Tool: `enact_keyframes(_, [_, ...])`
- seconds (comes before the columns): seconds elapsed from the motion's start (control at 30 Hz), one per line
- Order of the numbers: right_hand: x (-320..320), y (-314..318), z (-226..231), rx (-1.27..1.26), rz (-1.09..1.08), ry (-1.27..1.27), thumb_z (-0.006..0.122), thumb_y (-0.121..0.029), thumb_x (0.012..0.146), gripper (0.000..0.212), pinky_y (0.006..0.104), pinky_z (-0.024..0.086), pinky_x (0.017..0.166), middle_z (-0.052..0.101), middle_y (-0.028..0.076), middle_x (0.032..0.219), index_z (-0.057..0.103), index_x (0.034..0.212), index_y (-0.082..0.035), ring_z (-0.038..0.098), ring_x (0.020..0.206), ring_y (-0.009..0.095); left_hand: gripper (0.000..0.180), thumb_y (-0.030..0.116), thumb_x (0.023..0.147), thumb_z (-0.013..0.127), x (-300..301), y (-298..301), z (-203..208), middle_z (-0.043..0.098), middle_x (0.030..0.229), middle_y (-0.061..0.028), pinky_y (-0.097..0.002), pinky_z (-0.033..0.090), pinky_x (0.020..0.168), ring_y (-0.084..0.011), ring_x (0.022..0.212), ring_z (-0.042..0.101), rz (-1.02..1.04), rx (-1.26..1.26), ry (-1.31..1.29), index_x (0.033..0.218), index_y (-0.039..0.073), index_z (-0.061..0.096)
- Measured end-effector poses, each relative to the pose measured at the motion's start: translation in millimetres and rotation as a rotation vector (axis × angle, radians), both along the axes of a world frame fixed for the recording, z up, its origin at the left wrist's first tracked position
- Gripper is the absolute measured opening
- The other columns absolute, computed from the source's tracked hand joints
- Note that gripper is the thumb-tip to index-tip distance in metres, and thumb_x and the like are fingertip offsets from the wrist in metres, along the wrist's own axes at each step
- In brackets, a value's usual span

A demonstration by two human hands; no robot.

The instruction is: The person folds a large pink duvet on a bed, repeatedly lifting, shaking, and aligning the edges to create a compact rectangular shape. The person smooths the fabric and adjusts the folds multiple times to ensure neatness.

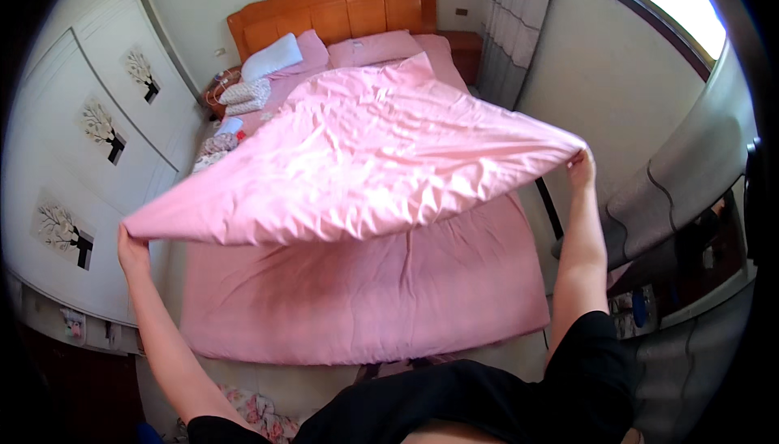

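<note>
in the head view, the person stood at the foot of a bed [487,314] with both arms stretched forward and apart. the left hand [132,251] was closed around one near corner of a pink sheet [357,160], fingers curled tight on the fabric at the picture's left side. the right hand [581,168] pinched the opposite near corner, out at the right, with the fingers pressed together on the cloth. between the two hands the pink sheet was lifted off the bed and billowed up in a broad, wrinkled sail, its near edge hanging in a shallow curve from hand to hand and its far end reaching down toward the pillows. under it the bed was covered in pink bedding, spread flat to the foot.

at the head of the bed stood an orange wooden headboard [341,10]. a white pillow [272,56] leaned on a pink pillow [373,48] row just below it. a folded pale cloth [243,93] lay near the left edge of the bed, with some small patterned items just beside it. white wardrobe doors [97,144] with dark tree motifs ran along the left wall. a grey curtain [511,30] hung at the right, near a bright window [665,2]. the person's black sleeve [592,371] filled the lower right.
</note>
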State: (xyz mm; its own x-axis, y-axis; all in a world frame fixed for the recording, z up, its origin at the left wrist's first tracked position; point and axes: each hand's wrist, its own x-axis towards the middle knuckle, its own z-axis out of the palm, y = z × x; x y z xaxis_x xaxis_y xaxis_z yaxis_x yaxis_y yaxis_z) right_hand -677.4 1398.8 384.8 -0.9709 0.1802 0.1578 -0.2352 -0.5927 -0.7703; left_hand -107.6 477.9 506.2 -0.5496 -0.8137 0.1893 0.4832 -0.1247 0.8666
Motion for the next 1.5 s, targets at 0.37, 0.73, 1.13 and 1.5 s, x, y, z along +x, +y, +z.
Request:
enact_keyframes(0.37, [167,35,-238,0.794,-0.191,-0.767,0.047,-0.003,0.066,0.008,0.0292,0.030,0.041,0.046,0.003,0.058,0.054,0.069,-0.004,0.039,0.045,0.015,0.029,0.026,0.090,0.060,109,105,-279,0.064,0.098,-0.0066,-0.0322,0.048,0.075,-0.0196,0.090,0.061,0.270,0.243,-0.748,0.111,0.006,0.061])
enact_keyframes(0.73, [216,108,-189,1.356,-0.618,-0.497,0.041,-0.001,0.069,0.022,0.0324,0.043,0.061,0.058,0.011,0.066,0.060,0.079,0.003,0.050,0.065,0.014,0.042,0.023,0.095,0.055,243,138,-253,0.058,0.121,-0.0118,-0.0369,0.044,0.093,-0.0242,0.108,0.057,0.564,0.207,-0.743,0.129,0.000,0.049])
enact_keyframes(1.13, [456,213,-243,2.306,0.269,-1.392,0.049,-0.023,0.087,0.028,0.0434,0.051,0.072,0.068,0.016,0.097,0.071,0.092,-0.006,0.067,0.088,0.029,0.042,0.021,0.083,0.063,309,203,-354,0.059,0.117,-0.0246,-0.0393,0.046,0.087,-0.0327,0.104,0.059,0.136,-0.175,-2.237,0.115,-0.007,0.057])
enact_keyframes(1.5, [256,83,-316,1.804,0.143,-0.941,0.059,-0.016,0.082,0.034,0.0395,0.047,0.089,0.063,0.015,0.112,0.059,0.115,-0.006,0.059,0.105,0.032,0.031,0.013,0.077,0.064,-40,240,-447,0.057,0.114,-0.0198,-0.0404,0.044,0.093,-0.0352,0.107,0.055,-0.259,-0.730,-1.732,0.108,0.004,0.063])
